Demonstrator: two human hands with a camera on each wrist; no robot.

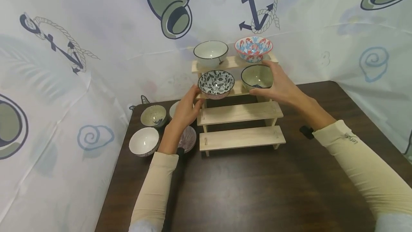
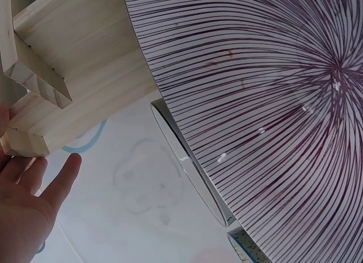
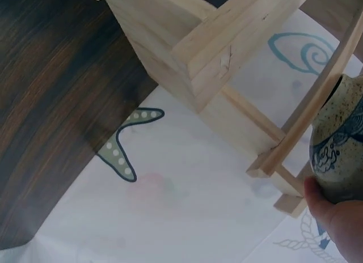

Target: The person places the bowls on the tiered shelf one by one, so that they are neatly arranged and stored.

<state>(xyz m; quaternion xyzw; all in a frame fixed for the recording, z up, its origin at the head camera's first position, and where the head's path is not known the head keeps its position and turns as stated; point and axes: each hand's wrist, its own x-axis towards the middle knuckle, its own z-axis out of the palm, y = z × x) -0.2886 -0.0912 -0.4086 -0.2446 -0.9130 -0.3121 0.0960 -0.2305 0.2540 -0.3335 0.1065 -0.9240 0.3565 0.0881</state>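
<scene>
My right hand (image 1: 279,83) grips a green-grey speckled bowl (image 1: 255,76) on the second-highest step of a wooden tiered rack (image 1: 241,114), thumb at its near side and fingers at its far rim. In the right wrist view the thumb (image 3: 334,217) presses the bowl's blue-patterned outside (image 3: 340,149). My left hand (image 1: 185,108) is at the left end of that same step, fingertips touching the wood beside a black-and-white leaf-patterned bowl (image 1: 216,83). Its thumb (image 2: 63,178) stands straight, apart from the rack.
On the top step sit a white dark-rimmed bowl (image 1: 210,53) and a red-and-blue patterned bowl (image 1: 253,47). Left of the rack, on the dark table (image 1: 244,189), stand a white bowl (image 1: 145,140), a speckled bowl (image 1: 153,115), a purple-striped bowl (image 1: 188,139) and another partly hidden bowl. A printed cloth hangs behind.
</scene>
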